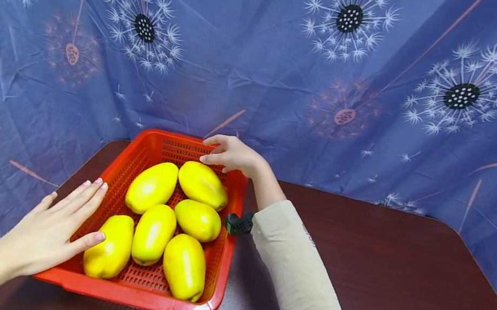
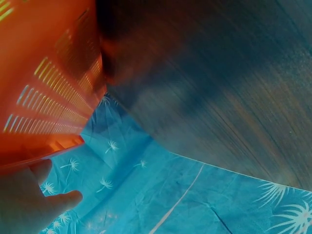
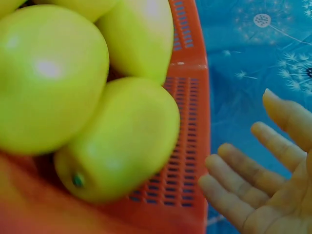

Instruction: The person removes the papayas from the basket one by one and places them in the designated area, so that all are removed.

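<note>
right hand point(image 1: 238, 156): mine, held over the far right corner of the basket point(image 1: 131, 297). fingers loosely bent and parted, with hold of nothing; the right wrist view agrees, each finger separate.

far-right fruit point(image 1: 203, 184): in the basket, just on the near side of those fingers and lower than them. long axis aslant, from far left to near right. of my two hands the right is clearly the nearer. no contact that i can see.

left hand point(image 1: 49, 237): mine, laid at the basket's left rim, fingers straight and a little spread, thumb stretched inward, gripping nothing. thumb tip just beside the near-left fruit point(image 1: 109, 247); whether they touch i cannot tell.

count. fruit, yellow, oblong: six, all in the basket; two at the far end, two midway, two at the near end. basket, red, slotted: one. table point(image 1: 358, 266), dark brown: one. sleeve point(image 1: 301, 279), pale: one, on my right arm. cloth point(image 1: 263, 69), blue, dandelion print: behind; number of pieces, cannot tell.
</note>
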The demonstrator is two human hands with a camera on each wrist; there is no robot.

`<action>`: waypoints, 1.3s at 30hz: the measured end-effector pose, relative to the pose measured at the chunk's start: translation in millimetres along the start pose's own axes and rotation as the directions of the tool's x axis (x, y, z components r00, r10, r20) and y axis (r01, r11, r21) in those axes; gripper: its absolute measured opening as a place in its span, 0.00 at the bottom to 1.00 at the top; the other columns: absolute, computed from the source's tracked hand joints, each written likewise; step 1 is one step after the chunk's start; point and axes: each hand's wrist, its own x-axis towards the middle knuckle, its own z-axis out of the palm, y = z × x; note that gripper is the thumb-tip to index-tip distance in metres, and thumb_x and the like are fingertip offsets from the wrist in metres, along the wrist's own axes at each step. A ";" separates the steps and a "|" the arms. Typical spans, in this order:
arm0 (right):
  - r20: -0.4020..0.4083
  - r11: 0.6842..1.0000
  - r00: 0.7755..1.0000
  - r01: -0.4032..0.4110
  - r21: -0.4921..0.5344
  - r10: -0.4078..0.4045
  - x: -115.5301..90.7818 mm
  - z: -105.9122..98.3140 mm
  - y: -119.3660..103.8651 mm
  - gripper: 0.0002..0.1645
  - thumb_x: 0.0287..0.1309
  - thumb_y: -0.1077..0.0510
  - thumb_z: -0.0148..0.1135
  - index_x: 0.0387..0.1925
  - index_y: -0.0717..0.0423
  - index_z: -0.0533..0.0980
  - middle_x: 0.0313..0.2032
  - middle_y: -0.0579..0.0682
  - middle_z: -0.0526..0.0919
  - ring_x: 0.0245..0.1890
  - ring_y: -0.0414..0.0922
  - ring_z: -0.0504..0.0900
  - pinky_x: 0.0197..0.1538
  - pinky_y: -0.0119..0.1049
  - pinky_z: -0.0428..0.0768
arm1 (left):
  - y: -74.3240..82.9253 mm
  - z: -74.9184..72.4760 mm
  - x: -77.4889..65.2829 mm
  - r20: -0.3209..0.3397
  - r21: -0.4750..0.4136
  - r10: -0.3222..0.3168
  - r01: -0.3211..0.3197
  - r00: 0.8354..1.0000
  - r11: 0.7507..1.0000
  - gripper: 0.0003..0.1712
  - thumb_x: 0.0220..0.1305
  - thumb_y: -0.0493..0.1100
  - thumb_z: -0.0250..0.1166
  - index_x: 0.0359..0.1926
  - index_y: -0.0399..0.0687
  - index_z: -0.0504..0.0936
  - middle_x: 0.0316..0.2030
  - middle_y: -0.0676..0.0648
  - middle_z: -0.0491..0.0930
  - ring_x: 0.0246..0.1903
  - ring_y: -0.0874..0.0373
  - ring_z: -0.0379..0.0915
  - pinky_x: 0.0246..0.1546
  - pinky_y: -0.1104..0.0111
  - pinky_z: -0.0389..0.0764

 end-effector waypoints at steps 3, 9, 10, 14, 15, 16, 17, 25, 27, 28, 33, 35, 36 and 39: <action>-0.031 0.998 0.998 -0.062 0.013 0.063 7.3 9.1 3.7 0.30 0.58 0.56 0.63 0.61 0.56 0.67 0.58 0.56 0.70 0.53 0.51 0.73 0.56 0.51 0.71 | -0.2 0.6 -0.5 0.010 -0.011 -0.010 0.010 1.000 1.000 0.48 0.60 0.62 0.57 0.71 0.41 0.51 0.69 0.37 0.53 0.70 0.46 0.41 0.60 0.37 0.43; -0.134 0.979 0.970 -0.204 0.015 0.204 19.0 24.8 15.7 0.30 0.55 0.57 0.66 0.60 0.55 0.70 0.61 0.53 0.66 0.53 0.50 0.70 0.54 0.48 0.71 | -1.3 0.8 -0.5 0.022 -0.037 -0.021 0.022 1.000 0.999 0.48 0.61 0.62 0.57 0.72 0.43 0.48 0.69 0.38 0.52 0.69 0.44 0.43 0.63 0.40 0.38; -0.147 0.975 0.964 -0.220 0.018 0.220 20.5 27.2 18.3 0.30 0.54 0.57 0.66 0.59 0.55 0.70 0.61 0.52 0.65 0.52 0.50 0.70 0.54 0.48 0.71 | -1.2 1.1 -0.2 0.019 -0.040 -0.019 0.020 1.000 0.999 0.48 0.61 0.61 0.57 0.72 0.43 0.49 0.69 0.38 0.52 0.69 0.45 0.42 0.63 0.41 0.37; -0.161 0.967 0.954 -0.256 0.015 0.255 24.1 36.5 25.6 0.32 0.51 0.57 0.69 0.59 0.55 0.70 0.62 0.53 0.64 0.52 0.51 0.68 0.53 0.46 0.71 | 0.4 2.1 1.0 0.006 -0.047 -0.010 0.010 1.000 0.999 0.47 0.61 0.61 0.57 0.72 0.43 0.49 0.70 0.39 0.52 0.70 0.46 0.41 0.65 0.43 0.35; -0.151 0.966 0.954 -0.258 0.020 0.258 24.7 38.6 26.8 0.34 0.50 0.57 0.69 0.59 0.54 0.69 0.63 0.53 0.63 0.54 0.51 0.67 0.54 0.45 0.71 | 0.9 2.2 1.2 0.005 -0.048 -0.010 0.010 1.000 0.999 0.47 0.61 0.61 0.57 0.72 0.44 0.49 0.70 0.39 0.51 0.70 0.46 0.41 0.65 0.43 0.34; -0.139 0.965 0.955 -0.260 0.024 0.261 25.0 40.2 27.8 0.35 0.50 0.56 0.69 0.60 0.53 0.68 0.65 0.53 0.61 0.55 0.51 0.66 0.55 0.44 0.70 | 1.3 2.2 1.5 0.003 -0.049 -0.009 0.009 1.000 0.999 0.47 0.61 0.61 0.57 0.72 0.44 0.49 0.70 0.39 0.51 0.70 0.46 0.42 0.65 0.44 0.34; -0.130 0.965 0.957 -0.260 0.026 0.261 25.2 41.4 28.7 0.36 0.50 0.55 0.70 0.61 0.52 0.68 0.66 0.52 0.59 0.57 0.51 0.65 0.56 0.44 0.69 | 1.5 2.1 1.7 0.002 -0.048 -0.009 0.009 1.000 0.999 0.47 0.61 0.61 0.57 0.72 0.44 0.49 0.70 0.39 0.51 0.69 0.45 0.42 0.65 0.44 0.34; -0.089 0.968 0.964 -0.247 0.038 0.249 27.9 44.5 30.7 0.40 0.49 0.52 0.70 0.64 0.49 0.66 0.70 0.52 0.51 0.62 0.52 0.59 0.60 0.45 0.66 | -0.5 1.3 0.4 0.004 -0.045 -0.018 0.018 1.000 0.999 0.48 0.60 0.62 0.58 0.72 0.45 0.49 0.70 0.39 0.50 0.69 0.43 0.44 0.63 0.41 0.38; -0.099 0.970 0.965 -0.242 0.022 0.243 29.4 44.9 30.5 0.40 0.48 0.52 0.71 0.63 0.49 0.67 0.68 0.52 0.54 0.61 0.52 0.61 0.58 0.44 0.68 | -0.7 0.5 -0.4 0.003 -0.046 -0.020 0.021 1.000 0.999 0.48 0.60 0.62 0.58 0.73 0.46 0.48 0.70 0.39 0.50 0.69 0.44 0.43 0.63 0.40 0.39; -0.111 0.971 0.965 -0.238 0.009 0.238 29.8 45.1 30.4 0.39 0.47 0.51 0.71 0.62 0.49 0.67 0.67 0.52 0.56 0.59 0.52 0.62 0.57 0.44 0.69 | -0.6 0.3 -0.4 0.001 -0.046 -0.020 0.020 1.000 0.999 0.48 0.60 0.62 0.58 0.73 0.46 0.48 0.70 0.39 0.50 0.69 0.44 0.43 0.62 0.40 0.40; -0.182 0.971 0.956 -0.238 -0.021 0.230 30.0 45.3 32.1 0.39 0.43 0.50 0.74 0.59 0.49 0.71 0.61 0.52 0.66 0.52 0.50 0.69 0.51 0.42 0.73 | 1.0 0.1 0.7 -0.002 -0.050 -0.017 0.017 1.000 0.999 0.49 0.60 0.62 0.58 0.73 0.48 0.47 0.70 0.40 0.50 0.70 0.46 0.42 0.61 0.38 0.43; -0.194 0.971 0.954 -0.237 -0.014 0.230 29.6 45.1 33.0 0.38 0.43 0.50 0.74 0.58 0.50 0.71 0.60 0.53 0.67 0.50 0.50 0.70 0.49 0.41 0.74 | 1.6 0.1 0.8 -0.004 -0.051 -0.015 0.015 1.000 0.999 0.49 0.60 0.62 0.58 0.73 0.49 0.47 0.70 0.40 0.50 0.69 0.46 0.42 0.60 0.38 0.44; -0.197 0.973 0.954 -0.232 -0.006 0.226 29.4 45.1 33.3 0.38 0.43 0.50 0.73 0.58 0.50 0.71 0.59 0.53 0.68 0.50 0.50 0.70 0.48 0.41 0.74 | 1.6 0.1 0.7 -0.007 -0.049 -0.014 0.014 1.000 0.999 0.49 0.60 0.62 0.58 0.73 0.49 0.47 0.70 0.40 0.50 0.69 0.46 0.42 0.60 0.38 0.45; -0.198 0.979 0.959 -0.201 0.021 0.201 28.7 43.9 33.8 0.37 0.44 0.50 0.72 0.58 0.52 0.70 0.57 0.54 0.69 0.49 0.50 0.70 0.47 0.40 0.75 | 2.5 0.8 0.9 -0.012 -0.048 -0.013 0.012 1.000 0.999 0.49 0.59 0.63 0.58 0.73 0.49 0.48 0.70 0.40 0.50 0.70 0.46 0.42 0.60 0.38 0.46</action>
